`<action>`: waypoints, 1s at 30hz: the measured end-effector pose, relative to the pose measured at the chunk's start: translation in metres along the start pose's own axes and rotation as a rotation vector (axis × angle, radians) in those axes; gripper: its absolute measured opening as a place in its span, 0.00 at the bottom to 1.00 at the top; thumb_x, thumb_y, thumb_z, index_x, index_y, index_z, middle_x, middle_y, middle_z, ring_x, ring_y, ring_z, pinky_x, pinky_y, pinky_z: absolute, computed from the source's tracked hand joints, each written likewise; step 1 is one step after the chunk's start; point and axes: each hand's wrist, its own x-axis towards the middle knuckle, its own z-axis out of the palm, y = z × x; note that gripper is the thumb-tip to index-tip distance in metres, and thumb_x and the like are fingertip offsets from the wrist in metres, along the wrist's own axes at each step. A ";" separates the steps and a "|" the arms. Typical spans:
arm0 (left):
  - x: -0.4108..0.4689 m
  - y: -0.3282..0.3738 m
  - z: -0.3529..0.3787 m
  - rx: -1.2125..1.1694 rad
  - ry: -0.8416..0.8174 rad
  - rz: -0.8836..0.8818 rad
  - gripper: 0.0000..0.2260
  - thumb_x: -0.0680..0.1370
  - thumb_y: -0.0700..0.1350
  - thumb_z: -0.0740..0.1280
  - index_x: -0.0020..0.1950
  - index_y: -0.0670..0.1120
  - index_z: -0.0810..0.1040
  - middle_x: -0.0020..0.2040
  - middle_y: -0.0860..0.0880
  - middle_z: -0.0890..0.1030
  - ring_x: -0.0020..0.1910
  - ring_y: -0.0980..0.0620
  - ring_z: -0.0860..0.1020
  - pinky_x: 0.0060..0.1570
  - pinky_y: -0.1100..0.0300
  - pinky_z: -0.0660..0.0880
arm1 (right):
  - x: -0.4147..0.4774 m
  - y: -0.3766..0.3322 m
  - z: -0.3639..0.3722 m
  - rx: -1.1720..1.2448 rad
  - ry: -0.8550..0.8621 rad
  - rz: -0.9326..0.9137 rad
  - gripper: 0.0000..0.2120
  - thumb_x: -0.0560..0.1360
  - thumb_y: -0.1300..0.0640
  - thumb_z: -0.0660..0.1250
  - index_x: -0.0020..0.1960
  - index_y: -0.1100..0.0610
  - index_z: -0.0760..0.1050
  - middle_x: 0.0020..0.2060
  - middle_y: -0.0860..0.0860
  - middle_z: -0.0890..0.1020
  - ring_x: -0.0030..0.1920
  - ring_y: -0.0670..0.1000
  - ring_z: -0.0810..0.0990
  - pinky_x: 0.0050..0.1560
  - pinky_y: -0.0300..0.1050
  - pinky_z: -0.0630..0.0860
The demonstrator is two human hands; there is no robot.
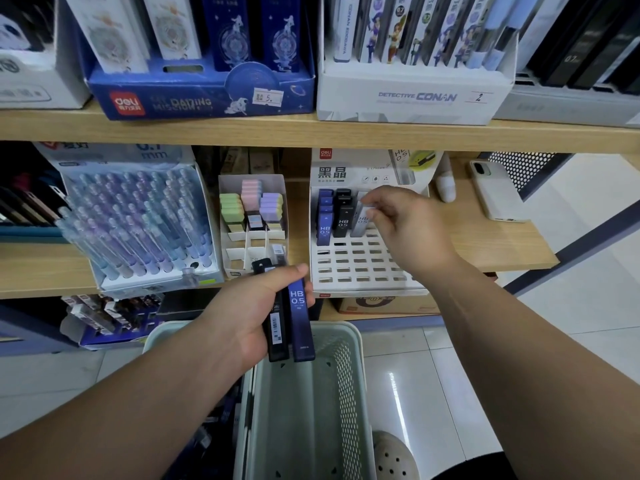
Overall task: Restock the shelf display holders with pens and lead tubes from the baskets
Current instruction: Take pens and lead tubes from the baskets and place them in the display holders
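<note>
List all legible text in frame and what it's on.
"deli", "5.": blue display box
"DETECTIVE CONAN", "2": white display box
"CONAN EDOGAWA": pen pack spine
"黑晶", "deli": lead holder header
"HB 0.5": blue lead tube, left hand; grey lead tube, right hand; slotted tubes
Barcode, black lead tube: too small.

Light is bright, white and even; the source is overhead, out of frame. Reference: basket (356, 344). Right of the basket, the glossy floor tile (433, 375) carries a narrow vertical glare streak (396, 403). Above the basket, the upper shelf board (311, 131) throws soft shade over the back of the lower shelf. Low and left of the basket, stock sits in deep shadow with detail lost. Sharpest detail is the "HB 0.5" print on the lead tubes (298, 317) gripped in the left hand (249, 313), just above the basket. Up and right of the basket, the right hand (412, 230) fingertips (375, 202) and the pale lead tube (362, 220) they pinch smear with motion blur. Wide-angle bowing: shelf boards curve, forearms stretch toward the lower corners.
</note>
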 end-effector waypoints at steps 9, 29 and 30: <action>-0.001 0.004 0.001 -0.017 -0.023 0.022 0.06 0.72 0.43 0.77 0.46 0.42 0.84 0.39 0.45 0.86 0.32 0.52 0.84 0.28 0.59 0.79 | -0.001 -0.020 0.000 -0.088 0.072 0.074 0.10 0.78 0.56 0.71 0.59 0.54 0.82 0.42 0.50 0.81 0.37 0.50 0.78 0.45 0.48 0.77; 0.000 0.004 0.004 -0.001 -0.102 0.034 0.17 0.75 0.45 0.73 0.61 0.37 0.82 0.53 0.36 0.84 0.42 0.43 0.83 0.34 0.56 0.81 | -0.020 -0.073 0.010 0.614 -0.684 0.418 0.09 0.72 0.63 0.77 0.50 0.59 0.81 0.34 0.51 0.80 0.31 0.45 0.80 0.30 0.37 0.77; 0.001 0.003 0.005 0.000 -0.098 0.037 0.17 0.76 0.44 0.72 0.61 0.38 0.82 0.51 0.37 0.85 0.42 0.44 0.83 0.35 0.56 0.81 | -0.020 -0.072 0.010 0.632 -0.673 0.434 0.08 0.72 0.64 0.77 0.49 0.60 0.81 0.33 0.51 0.80 0.31 0.46 0.80 0.31 0.37 0.77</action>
